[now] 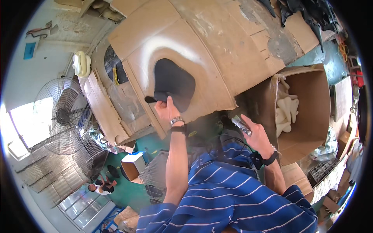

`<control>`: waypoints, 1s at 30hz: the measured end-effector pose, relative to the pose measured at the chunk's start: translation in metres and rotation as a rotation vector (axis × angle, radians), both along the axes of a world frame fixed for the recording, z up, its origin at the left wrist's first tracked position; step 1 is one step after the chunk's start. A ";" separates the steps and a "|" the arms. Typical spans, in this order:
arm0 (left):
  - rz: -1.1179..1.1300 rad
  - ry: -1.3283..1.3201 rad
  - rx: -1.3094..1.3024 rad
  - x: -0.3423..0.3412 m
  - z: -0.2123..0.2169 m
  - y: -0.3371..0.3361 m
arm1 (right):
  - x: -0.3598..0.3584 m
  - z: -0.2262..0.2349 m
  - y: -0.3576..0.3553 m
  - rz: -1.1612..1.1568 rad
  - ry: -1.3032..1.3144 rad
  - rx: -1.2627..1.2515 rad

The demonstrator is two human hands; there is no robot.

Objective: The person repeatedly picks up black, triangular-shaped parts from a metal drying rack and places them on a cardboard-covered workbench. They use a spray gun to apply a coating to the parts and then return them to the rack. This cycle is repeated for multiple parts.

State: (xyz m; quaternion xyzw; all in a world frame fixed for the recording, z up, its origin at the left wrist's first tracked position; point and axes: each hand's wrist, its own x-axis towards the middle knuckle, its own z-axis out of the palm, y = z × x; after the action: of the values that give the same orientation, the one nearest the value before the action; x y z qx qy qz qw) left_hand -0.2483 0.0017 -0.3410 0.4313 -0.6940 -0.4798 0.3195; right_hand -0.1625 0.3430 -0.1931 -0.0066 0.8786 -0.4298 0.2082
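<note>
My left hand (167, 110) pinches the lower edge of a black, flat, rounded piece (175, 83) with a short narrow tab at its lower left. The piece lies on a cardboard sheet (202, 93), and a white sprayed-looking band (163, 42) curves around its upper side. My right hand (258, 136) is closed around a small silver metal tool (241, 125) that looks like a spray gun, held off the table's near edge and to the right of the black piece. Its lower part is hidden by my fingers.
At right stands an open cardboard box (311, 112) with several cream-coloured moulded shapes (286, 110). Black pieces (311, 15) lie at the far right. A large fan (62, 114) is at left, near a wire rack (155, 176). A person (101, 187) is at lower left.
</note>
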 end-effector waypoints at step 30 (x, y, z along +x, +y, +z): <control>-0.724 -0.846 -0.677 0.038 -0.009 -0.033 | 0.049 0.127 -0.059 -0.035 0.229 -0.204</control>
State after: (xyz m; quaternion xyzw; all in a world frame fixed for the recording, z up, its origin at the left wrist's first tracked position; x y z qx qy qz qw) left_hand -0.2101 -0.0311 -0.3502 0.1972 -0.9741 -0.1007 -0.0450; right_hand -0.1134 0.2837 -0.0660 -0.0615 0.8483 -0.5169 0.0973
